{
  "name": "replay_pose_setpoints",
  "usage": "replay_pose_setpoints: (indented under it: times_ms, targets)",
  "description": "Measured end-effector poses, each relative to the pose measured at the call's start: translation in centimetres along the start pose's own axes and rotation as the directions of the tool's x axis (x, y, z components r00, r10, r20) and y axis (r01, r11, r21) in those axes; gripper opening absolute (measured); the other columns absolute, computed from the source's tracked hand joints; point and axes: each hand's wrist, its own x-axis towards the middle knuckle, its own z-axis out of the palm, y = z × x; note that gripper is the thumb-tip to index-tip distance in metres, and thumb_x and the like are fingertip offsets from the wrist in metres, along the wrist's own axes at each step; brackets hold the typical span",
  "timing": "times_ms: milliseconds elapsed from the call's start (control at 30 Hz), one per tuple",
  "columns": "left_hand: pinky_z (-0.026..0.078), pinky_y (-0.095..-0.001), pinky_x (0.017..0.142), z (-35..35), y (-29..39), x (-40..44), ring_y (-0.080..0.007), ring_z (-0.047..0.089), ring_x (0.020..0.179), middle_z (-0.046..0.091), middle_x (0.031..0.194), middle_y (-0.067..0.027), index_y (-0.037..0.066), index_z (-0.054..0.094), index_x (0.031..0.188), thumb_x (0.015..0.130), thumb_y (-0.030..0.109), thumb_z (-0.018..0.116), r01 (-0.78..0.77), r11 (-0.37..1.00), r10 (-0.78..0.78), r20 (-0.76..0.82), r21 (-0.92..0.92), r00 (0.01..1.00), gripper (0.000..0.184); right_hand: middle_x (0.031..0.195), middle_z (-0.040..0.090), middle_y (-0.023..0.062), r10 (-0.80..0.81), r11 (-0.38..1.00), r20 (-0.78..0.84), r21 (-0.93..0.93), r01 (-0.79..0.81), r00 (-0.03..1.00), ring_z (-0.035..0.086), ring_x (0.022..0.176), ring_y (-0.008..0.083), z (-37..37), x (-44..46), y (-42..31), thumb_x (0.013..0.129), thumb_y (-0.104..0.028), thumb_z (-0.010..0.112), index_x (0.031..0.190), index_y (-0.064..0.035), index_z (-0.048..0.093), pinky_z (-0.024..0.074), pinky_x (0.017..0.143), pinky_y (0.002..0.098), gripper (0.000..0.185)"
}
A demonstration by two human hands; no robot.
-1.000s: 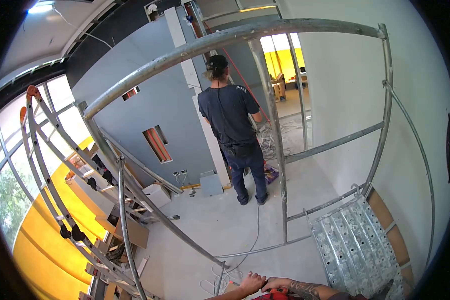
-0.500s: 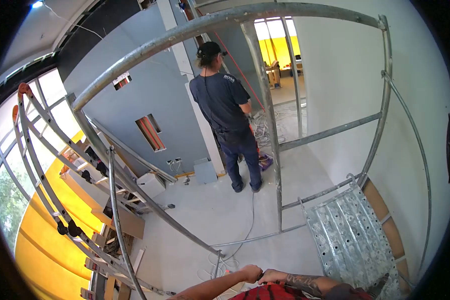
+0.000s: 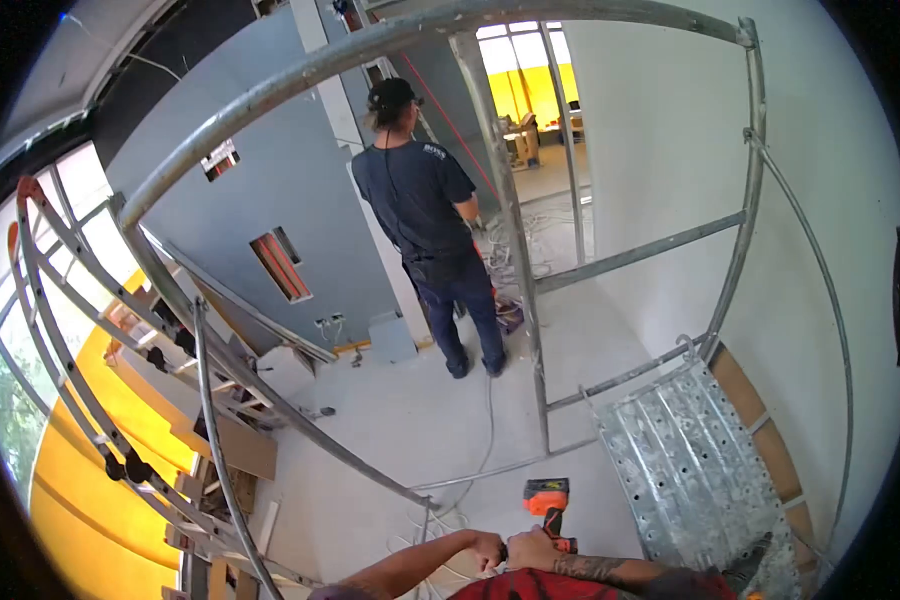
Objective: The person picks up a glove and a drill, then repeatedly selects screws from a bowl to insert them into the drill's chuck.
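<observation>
An orange and black cordless drill point(image 3: 548, 500) shows at the bottom centre, its battery end pointing away from me. My right hand point(image 3: 532, 549) is closed around the front part of the drill. Close beside it on the left, my left hand point(image 3: 488, 550) is closed at a small dark piece by the drill's front end; what its fingers hold is mostly hidden.
Metal scaffold tubes point(image 3: 505, 200) frame the space before me. A perforated metal deck point(image 3: 685, 460) leans at the right. A person point(image 3: 415, 220) stands beyond, facing away. A folding ladder point(image 3: 80, 340) stands left; a cable point(image 3: 489, 430) lies on the floor.
The drill has come into view at my right hand. Both hands stay close together and sit slightly further left. The view has shifted a little; the other person stands in the same place.
</observation>
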Motion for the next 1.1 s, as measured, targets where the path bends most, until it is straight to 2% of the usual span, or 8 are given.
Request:
replay_pose_setpoints:
  times_ms: [67,333,533,667,800,900,1000,1100]
  targets:
    - [0.049,-0.0327,0.051,-4.0,7.1,-2.0,-0.0202,0.065,0.073,0.068,0.080,-0.0081,-0.001,0.063,0.070,0.055,0.002,0.068,0.534,0.843,-0.538,-0.070,-0.067,0.840,0.016,0.081,0.071,0.0143,0.107,0.993,0.008,0.050,-0.107,0.994,0.069,0.078,0.0335,-1.9,1.6,0.8,0.071,-0.040,0.060,0.082,-0.0058,0.072,0.0476,0.074,0.0511,0.038]
    - [0.044,-0.0529,0.092,-0.8,15.3,-3.3,-0.0277,0.063,0.098,0.062,0.106,-0.0090,0.012,0.052,0.116,0.087,0.019,0.055,0.759,0.419,0.211,-0.866,0.498,0.453,0.030,0.064,0.064,0.0053,0.185,0.637,0.352,0.669,-0.384,0.918,0.059,0.058,0.0173,-3.0,3.1,8.1,0.067,-0.039,0.078,0.071,-0.0012,0.068,0.0457,0.053,0.0321,0.039]
    - [0.050,-0.0473,0.073,0.4,11.4,-1.6,-0.0290,0.068,0.070,0.066,0.071,-0.0108,0.006,0.060,0.089,0.077,0.016,0.062,0.553,0.677,-0.027,-0.734,0.487,0.679,0.016,0.057,0.058,0.0022,0.167,0.668,0.473,0.592,-0.452,0.865,0.052,0.053,0.0150,-0.2,1.1,3.8,0.073,-0.042,0.073,0.064,-0.0022,0.064,0.0422,0.052,0.0326,0.041]
    - [0.054,-0.0426,0.062,1.7,5.5,-0.5,-0.0221,0.066,0.058,0.061,0.059,-0.0101,0.004,0.061,0.067,0.067,0.012,0.066,0.376,0.904,-0.328,-0.233,0.206,0.916,0.009,0.074,0.068,0.0137,-0.238,0.850,0.022,0.489,0.197,0.971,0.065,0.069,0.0303,2.9,-0.2,2.6,0.068,-0.052,0.068,0.072,-0.0006,0.068,0.0485,0.060,0.0420,0.052]
    - [0.053,-0.0403,0.064,-0.9,2.6,-0.4,-0.0216,0.067,0.063,0.064,0.065,-0.0094,0.008,0.066,0.078,0.067,0.024,0.072,0.519,0.630,-0.289,0.445,-0.577,0.847,0.020,0.085,0.069,0.0178,-0.066,0.982,-0.028,0.173,0.069,0.997,0.067,0.080,0.0349,-0.8,-0.8,-0.2,0.072,-0.051,0.065,0.083,-0.0026,0.070,0.0511,0.068,0.0465,0.050]
    - [0.051,-0.0463,0.077,-0.3,8.6,-4.1,-0.0281,0.067,0.085,0.066,0.087,-0.0134,0.007,0.059,0.101,0.068,0.025,0.071,0.187,0.966,-0.055,-0.564,0.178,0.824,0.039,0.078,0.069,0.0165,0.079,0.958,0.060,0.270,-0.092,0.995,0.066,0.074,0.0348,1.3,1.4,2.7,0.072,-0.049,0.065,0.076,-0.0026,0.070,0.0502,0.065,0.0440,0.047]
    - [0.049,-0.0488,0.087,2.2,13.7,-5.0,-0.0344,0.064,0.097,0.066,0.097,-0.0162,0.005,0.054,0.112,0.073,0.023,0.068,0.571,0.588,0.336,-0.815,0.573,0.471,0.046,0.067,0.067,0.0125,0.118,0.918,0.144,0.362,-0.164,0.982,0.065,0.067,0.0288,-0.4,2.5,2.8,0.070,-0.048,0.068,0.070,-0.0028,0.069,0.0510,0.064,0.0364,0.045]
    - [0.053,-0.0480,0.077,2.2,13.4,-4.7,-0.0354,0.066,0.086,0.068,0.094,-0.0158,0.005,0.058,0.109,0.079,0.022,0.063,0.628,0.524,0.208,-0.801,0.575,0.561,0.034,0.067,0.066,0.0065,0.132,0.757,0.306,0.583,-0.296,0.943,0.061,0.060,0.0183,-1.2,1.8,1.7,0.072,-0.045,0.073,0.073,-0.0018,0.068,0.0481,0.056,0.0318,0.043]
